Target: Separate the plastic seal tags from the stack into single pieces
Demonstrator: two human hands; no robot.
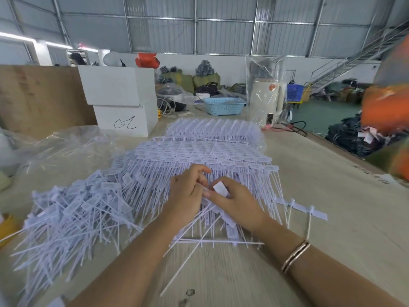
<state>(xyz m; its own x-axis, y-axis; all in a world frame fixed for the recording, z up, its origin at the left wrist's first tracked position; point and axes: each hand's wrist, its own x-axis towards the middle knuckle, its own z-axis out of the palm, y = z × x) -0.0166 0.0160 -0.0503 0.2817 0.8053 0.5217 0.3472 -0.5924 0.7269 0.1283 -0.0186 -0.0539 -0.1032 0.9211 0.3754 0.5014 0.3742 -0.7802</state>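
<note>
Pinching a white tag [220, 188] between thumb and fingers, right hand [235, 201] sits over the near edge of the stack [212, 149]. Left hand [188, 191] just beside it, fingers curled, fingertips meeting the right hand's at the tag; whether it grips the tag too, cannot tell. Stack lies mid-table [332, 196], joined tags in rows, stems pointing near. Loose pile [73, 209] of single tags spreads to the left. A short joined strip [309, 212] lies right of the hands. Bracelet [295, 255] on right wrist. White boxes [119, 98] far left, blue basket [223, 105] far centre.
</note>
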